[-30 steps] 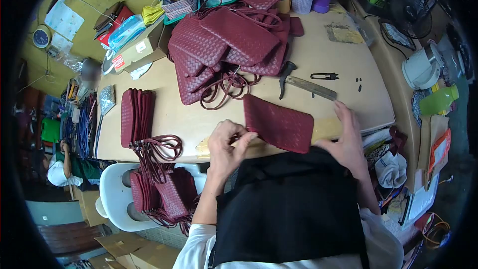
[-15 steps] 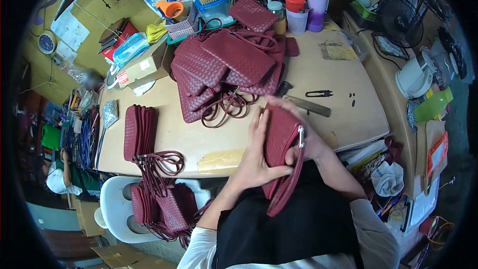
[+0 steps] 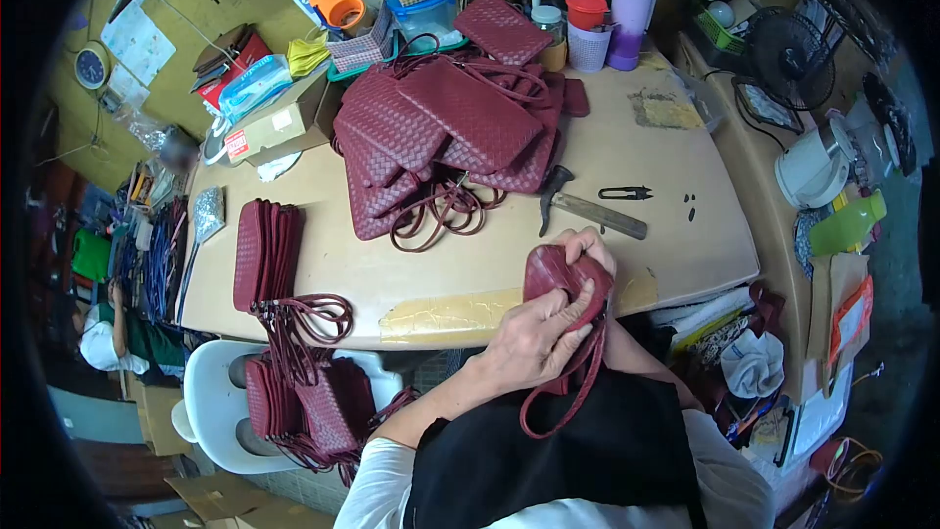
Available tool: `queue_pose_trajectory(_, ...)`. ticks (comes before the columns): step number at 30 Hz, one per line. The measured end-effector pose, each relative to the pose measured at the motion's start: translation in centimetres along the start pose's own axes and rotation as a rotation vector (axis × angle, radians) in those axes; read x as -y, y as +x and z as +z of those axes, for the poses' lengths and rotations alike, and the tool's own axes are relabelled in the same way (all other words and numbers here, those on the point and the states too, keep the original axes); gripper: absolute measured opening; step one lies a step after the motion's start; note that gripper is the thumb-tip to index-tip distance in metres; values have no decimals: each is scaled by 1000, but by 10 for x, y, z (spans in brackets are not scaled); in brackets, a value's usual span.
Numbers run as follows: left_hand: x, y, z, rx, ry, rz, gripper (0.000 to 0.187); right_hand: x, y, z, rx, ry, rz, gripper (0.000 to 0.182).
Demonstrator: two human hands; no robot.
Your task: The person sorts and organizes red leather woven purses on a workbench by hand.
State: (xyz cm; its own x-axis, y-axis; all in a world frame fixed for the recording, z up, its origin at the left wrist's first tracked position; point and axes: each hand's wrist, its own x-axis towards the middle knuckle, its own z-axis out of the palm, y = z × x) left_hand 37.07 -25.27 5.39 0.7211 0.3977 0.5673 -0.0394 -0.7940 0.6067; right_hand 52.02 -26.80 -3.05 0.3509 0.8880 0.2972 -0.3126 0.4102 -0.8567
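Both hands grip a dark red wristlet pouch (image 3: 550,266) close to my black apron. My left hand (image 3: 534,341) closes on its near side, with the thumb pressed against the edge. Around the pouch's far right corner curl the fingers of my right hand (image 3: 590,257). A thin red strap loops down from the pouch over the apron. Beyond my hands lie a hammer (image 3: 597,214) and small black thread snips (image 3: 625,193). A heap of woven red pouches (image 3: 470,118) with straps covers the back middle of the table (image 3: 676,235).
A row of stacked pouches (image 3: 266,255) stands at the table's left, straps hanging over the edge. More pouches (image 3: 328,407) fill a white chair (image 3: 208,402) below. A purple bottle (image 3: 630,20) and red-lidded cup (image 3: 586,12) stand at the back. Another person (image 3: 103,343) is at far left.
The pouch has turned and is bent in my hands, its front no longer facing up lengthwise. My right hand has moved off the hammer's line of sight, so the hammer head now shows.
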Motion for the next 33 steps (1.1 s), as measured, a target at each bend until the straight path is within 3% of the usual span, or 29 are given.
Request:
queue_pose_trajectory(3,-2,0,-1,49,-83,43,41,28,2,19,-88,247,147,15)
queue_pose_trajectory(5,-2,1,-2,77,-155,75,41,38,1,22,-71,-356,-10,20)
queue_pose_trajectory(7,0,4,-3,69,-166,68,40,37,1,18,-109,-336,1,23)
queue_pose_trajectory(9,-1,7,-2,58,-189,52,40,41,7,20,-224,-598,-150,23)
queue_pose_trajectory(11,4,8,1,17,-248,20,39,37,9,10,-182,-609,-125,24)
queue_pose_trajectory(13,2,3,2,49,-306,-36,39,36,5,7,-163,-589,23,25)
queue_pose_trajectory(15,0,3,9,1,-305,-12,40,32,8,9,-182,-572,-22,25)
queue_pose_trajectory(17,-1,10,5,64,-250,-44,40,27,17,8,-169,-385,-85,26)
queue_pose_trajectory(18,1,10,1,63,-246,-38,40,27,18,0,-130,-150,69,23)
queue_pose_trajectory(19,4,10,-2,-23,-263,44,37,30,20,-3,-126,-153,63,23)
queue_pose_trajectory(20,6,9,-5,-108,-282,124,35,34,20,-5,-35,150,237,20)
queue_pose_trajectory(21,13,5,-4,-332,-244,-59,31,41,14,3,-57,56,225,18)
queue_pose_trajectory(23,27,3,-3,-457,-517,-504,24,43,5,18,-84,-35,224,18)
queue_pose_trajectory(24,30,1,-1,-460,-514,-513,24,39,2,25,-94,-144,102,18)
queue_pose_trajectory(25,34,-1,3,-417,-706,-544,19,36,0,28,-99,-252,-19,18)
queue_pose_trajectory(26,35,-2,5,-374,-897,-564,14,32,-2,28,-131,-96,88,20)
queue_pose_trajectory(27,34,-2,8,-384,-893,-563,14,33,-5,32,-121,-94,91,20)
queue_pose_trajectory(29,28,-1,13,-431,-1390,-579,10,43,-11,47,-225,-557,-245,23)
queue_pose_trajectory(31,27,-3,17,-434,-1407,-549,7,35,-14,43,-230,-429,-218,25)
queue_pose_trajectory(33,24,-1,18,-474,-1290,-559,9,51,-11,54,-229,109,-9,26)
